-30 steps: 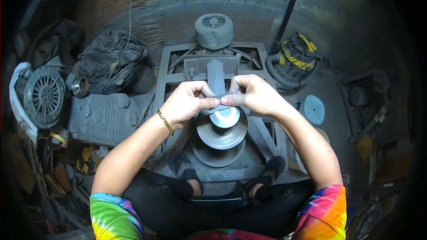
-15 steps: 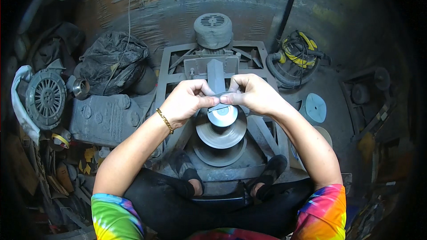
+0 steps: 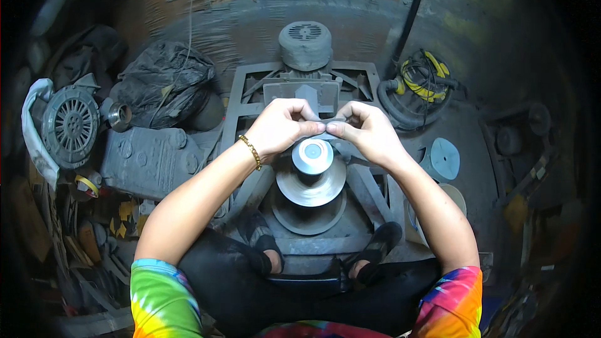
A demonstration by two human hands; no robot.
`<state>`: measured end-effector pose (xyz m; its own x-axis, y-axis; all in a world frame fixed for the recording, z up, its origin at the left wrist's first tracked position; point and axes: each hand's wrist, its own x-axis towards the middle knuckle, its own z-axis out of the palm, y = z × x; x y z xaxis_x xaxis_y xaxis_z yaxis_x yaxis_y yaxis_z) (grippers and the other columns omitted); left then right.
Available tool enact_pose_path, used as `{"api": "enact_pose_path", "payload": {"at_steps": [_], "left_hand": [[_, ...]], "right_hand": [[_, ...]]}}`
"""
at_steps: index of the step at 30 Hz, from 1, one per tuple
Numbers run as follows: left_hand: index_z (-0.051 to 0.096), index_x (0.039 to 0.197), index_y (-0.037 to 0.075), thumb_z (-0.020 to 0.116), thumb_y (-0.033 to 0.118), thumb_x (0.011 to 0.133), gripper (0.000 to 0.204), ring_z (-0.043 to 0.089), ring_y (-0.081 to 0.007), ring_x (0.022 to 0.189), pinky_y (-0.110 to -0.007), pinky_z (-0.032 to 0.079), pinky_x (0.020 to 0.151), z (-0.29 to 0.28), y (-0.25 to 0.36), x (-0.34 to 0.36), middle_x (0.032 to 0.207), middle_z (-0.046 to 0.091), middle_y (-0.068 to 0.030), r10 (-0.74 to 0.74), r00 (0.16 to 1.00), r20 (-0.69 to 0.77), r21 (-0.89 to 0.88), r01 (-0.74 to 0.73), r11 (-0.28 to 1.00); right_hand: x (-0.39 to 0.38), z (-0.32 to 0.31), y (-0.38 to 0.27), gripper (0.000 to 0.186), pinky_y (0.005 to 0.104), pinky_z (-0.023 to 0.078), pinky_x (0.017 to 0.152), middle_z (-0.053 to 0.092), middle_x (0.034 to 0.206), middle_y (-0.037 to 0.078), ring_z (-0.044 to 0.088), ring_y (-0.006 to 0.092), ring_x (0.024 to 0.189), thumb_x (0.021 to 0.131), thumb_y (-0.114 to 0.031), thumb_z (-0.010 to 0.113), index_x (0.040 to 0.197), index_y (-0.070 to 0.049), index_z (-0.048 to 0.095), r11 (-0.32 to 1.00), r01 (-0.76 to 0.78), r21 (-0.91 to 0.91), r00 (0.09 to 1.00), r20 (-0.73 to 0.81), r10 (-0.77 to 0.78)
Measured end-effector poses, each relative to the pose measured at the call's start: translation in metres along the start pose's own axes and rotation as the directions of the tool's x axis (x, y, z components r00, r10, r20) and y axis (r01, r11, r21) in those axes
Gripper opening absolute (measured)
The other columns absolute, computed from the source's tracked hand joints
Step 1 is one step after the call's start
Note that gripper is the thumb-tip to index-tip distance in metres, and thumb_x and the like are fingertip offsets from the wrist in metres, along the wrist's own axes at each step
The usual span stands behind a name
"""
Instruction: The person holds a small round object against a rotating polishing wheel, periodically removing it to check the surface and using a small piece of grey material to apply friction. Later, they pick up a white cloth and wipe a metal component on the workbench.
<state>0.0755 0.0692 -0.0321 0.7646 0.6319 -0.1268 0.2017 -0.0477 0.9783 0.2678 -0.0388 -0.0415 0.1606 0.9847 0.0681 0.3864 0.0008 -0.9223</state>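
Both hands pinch one small, thin grey flat piece [image 3: 323, 136], with the thumb tips side by side on it. My left hand [image 3: 286, 126], a gold chain bracelet at its wrist, grips the left end. The right end is between the thumb and bent fingers of my right hand [image 3: 365, 128]. Just nearer than the piece is a round metal hub [image 3: 312, 156] with a pale, shiny top. Below the hub lies a wider metal disc [image 3: 300, 188] with circular streaks. Whether the piece touches the hub I cannot tell.
A dusty motor [image 3: 305, 47] stands on a metal frame [image 3: 241, 91] beyond my hands. At left are a grey ribbed casing [image 3: 147, 163], a round vented cover [image 3: 69, 126] and a black bag [image 3: 166, 81]. A vacuum cleaner [image 3: 422, 81] and a pale blue stool [image 3: 444, 158] are at right.
My hands have moved a little away from me and to the right, carrying the flat piece off the hub's far edge. More of the hub's top now shows. The whole view has shifted slightly.
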Motion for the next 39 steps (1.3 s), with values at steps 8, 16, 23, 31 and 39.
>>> {"api": "enact_pose_path", "payload": {"at_steps": [8,16,23,31,39], "left_hand": [[0.073,0.100,0.000,0.076,0.012,0.089,0.017,0.064,-0.0099,0.088,-0.027,0.052,0.082,-0.018,0.006,0.002,0.092,0.072,-0.0045,0.188,0.968,0.165,0.154,-0.214,0.965],[0.070,0.118,-0.002,0.063,0.020,0.100,0.029,0.062,-0.0174,0.113,-0.034,0.047,0.102,-0.028,-0.007,-0.013,0.115,0.072,-0.0136,0.087,0.970,0.226,0.208,-0.136,0.969],[0.071,0.118,0.001,0.058,0.021,0.102,0.029,0.058,-0.0268,0.125,-0.039,0.042,0.107,-0.027,-0.011,-0.018,0.120,0.071,-0.0159,0.257,0.933,0.253,0.317,-0.331,0.889],[0.072,0.117,0.001,0.057,0.024,0.103,0.031,0.058,-0.0265,0.126,-0.039,0.044,0.106,-0.025,-0.011,-0.016,0.118,0.071,-0.0159,0.249,0.938,0.241,0.316,-0.318,0.894],[0.072,0.115,0.001,0.058,0.028,0.103,0.033,0.061,-0.0256,0.122,-0.038,0.046,0.102,-0.019,-0.003,-0.013,0.116,0.072,-0.0166,0.184,0.955,0.235,0.358,-0.261,0.896]], "right_hand": [[-0.019,0.003,0.003,0.032,0.0343,0.055,0.088,0.072,0.108,0.020,0.072,0.0274,0.104,0.090,-0.009,0.066,0.121,-0.003,0.069,0.968,0.175,-0.179,0.984,0.008,-0.176],[-0.035,0.014,0.023,0.048,0.0389,0.054,0.101,0.068,0.123,0.017,0.066,0.0297,0.116,0.079,0.000,0.063,0.127,-0.003,0.065,0.507,0.651,-0.565,0.690,0.162,-0.705],[-0.036,0.015,0.023,0.047,0.0393,0.054,0.101,0.069,0.121,0.018,0.066,0.0312,0.116,0.082,-0.006,0.058,0.127,0.000,0.063,0.351,0.659,-0.665,0.629,0.232,-0.742],[-0.036,0.021,0.032,0.049,0.0395,0.054,0.100,0.069,0.120,0.019,0.067,0.0322,0.115,0.081,-0.006,0.058,0.129,0.003,0.062,0.359,0.639,-0.680,0.637,0.207,-0.743],[-0.038,0.023,0.039,0.048,0.0402,0.055,0.098,0.069,0.119,0.020,0.067,0.0331,0.114,0.081,-0.006,0.058,0.128,0.004,0.061,0.382,0.619,-0.686,0.648,0.171,-0.742]]}}
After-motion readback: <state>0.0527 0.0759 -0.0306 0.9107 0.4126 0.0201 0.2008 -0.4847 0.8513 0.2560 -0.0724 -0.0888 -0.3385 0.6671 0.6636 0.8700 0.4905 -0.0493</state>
